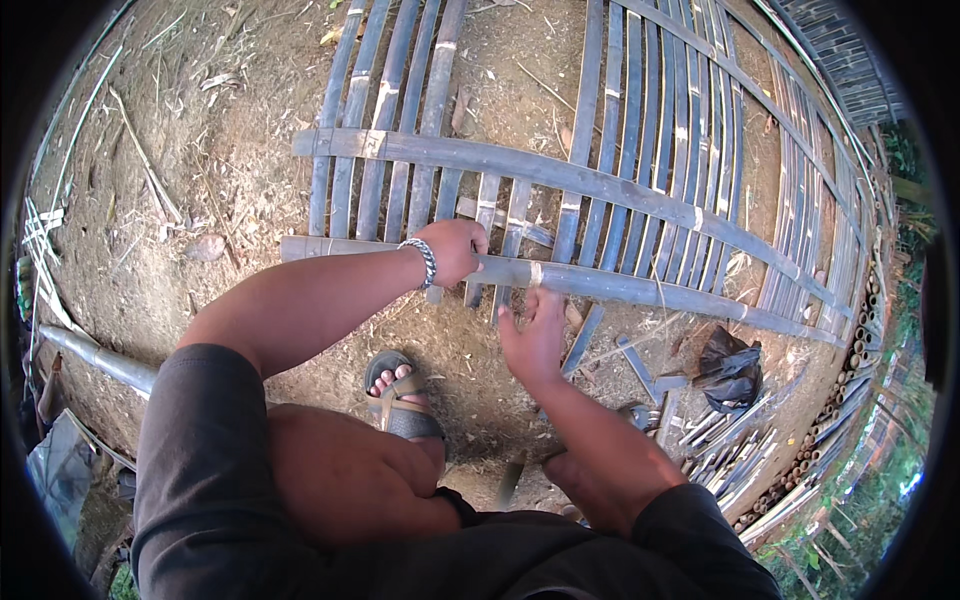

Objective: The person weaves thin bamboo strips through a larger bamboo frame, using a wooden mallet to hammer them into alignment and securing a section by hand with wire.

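Note:
A lattice of split bamboo lies before me. Its near crosspiece, a long bamboo rail (pixel 620 285), runs from left to right under my hands. My left hand (pixel 452 252), with a chain bracelet at the wrist, is closed over this rail, its fingers curled toward the far side. Just right of it, my right hand (pixel 533 340) touches the rail's near edge with its fingertips, beside a pale bamboo node; the thumb stands apart. Short bamboo slats (pixel 516 215) pass crosswise between the near rail and a second bamboo rail (pixel 450 155) farther off. The underside of the rail is hidden.
Loose bamboo offcuts (pixel 637 368) and a crumpled black plastic bag (pixel 728 368) lie on the dirt at right. Beyond them are bundled thin strips (pixel 735 465) and stacked bamboo poles (pixel 850 375). A thick bamboo pole (pixel 100 360) rests at left. My sandalled foot (pixel 405 395) stands nearby.

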`<state>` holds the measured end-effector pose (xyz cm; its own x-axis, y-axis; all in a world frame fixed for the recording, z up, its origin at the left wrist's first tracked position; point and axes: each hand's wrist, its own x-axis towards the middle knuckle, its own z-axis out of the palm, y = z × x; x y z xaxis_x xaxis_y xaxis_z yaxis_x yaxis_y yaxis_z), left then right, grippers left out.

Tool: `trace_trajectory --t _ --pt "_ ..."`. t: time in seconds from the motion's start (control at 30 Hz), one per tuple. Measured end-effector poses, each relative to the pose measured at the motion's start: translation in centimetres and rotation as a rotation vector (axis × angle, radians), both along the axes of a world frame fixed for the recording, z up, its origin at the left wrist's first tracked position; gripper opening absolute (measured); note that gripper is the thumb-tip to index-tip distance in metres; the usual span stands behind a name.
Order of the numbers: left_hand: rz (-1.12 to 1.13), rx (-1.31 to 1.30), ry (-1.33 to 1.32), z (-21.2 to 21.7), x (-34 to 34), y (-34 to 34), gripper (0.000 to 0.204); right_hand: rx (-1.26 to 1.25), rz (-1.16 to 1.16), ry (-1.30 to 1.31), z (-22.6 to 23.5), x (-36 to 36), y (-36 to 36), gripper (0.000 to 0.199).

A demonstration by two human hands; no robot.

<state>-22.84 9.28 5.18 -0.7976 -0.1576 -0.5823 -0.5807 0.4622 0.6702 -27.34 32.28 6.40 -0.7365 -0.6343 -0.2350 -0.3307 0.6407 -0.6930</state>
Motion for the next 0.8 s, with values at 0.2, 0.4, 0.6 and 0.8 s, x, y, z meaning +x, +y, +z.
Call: trace_trajectory --t 0.2,0.4,0.6,0.8 --pt "0.078 -0.034 -0.014 0.1 0.0 0.3 0.045 -0.073 -0.306 -0.513 -3.2 0.9 0.1 0.040" --pt "0.059 -0.040 -0.019 -0.3 -0.3 0.1 0.044 -0.076 -0.391 -0.927 -4.4 -0.8 -1.4 0.030" --pt "0.008 -0.046 -0.027 0.0 -1.1 -0.1 0.042 -0.178 -0.440 -1.066 -4.4 -0.6 -0.6 0.021" --pt "0.008 -0.043 0.018 0.6 -0.8 -0.4 0.047 -0.105 -0.363 -1.133 -3.0 2.2 3.5 0.016"
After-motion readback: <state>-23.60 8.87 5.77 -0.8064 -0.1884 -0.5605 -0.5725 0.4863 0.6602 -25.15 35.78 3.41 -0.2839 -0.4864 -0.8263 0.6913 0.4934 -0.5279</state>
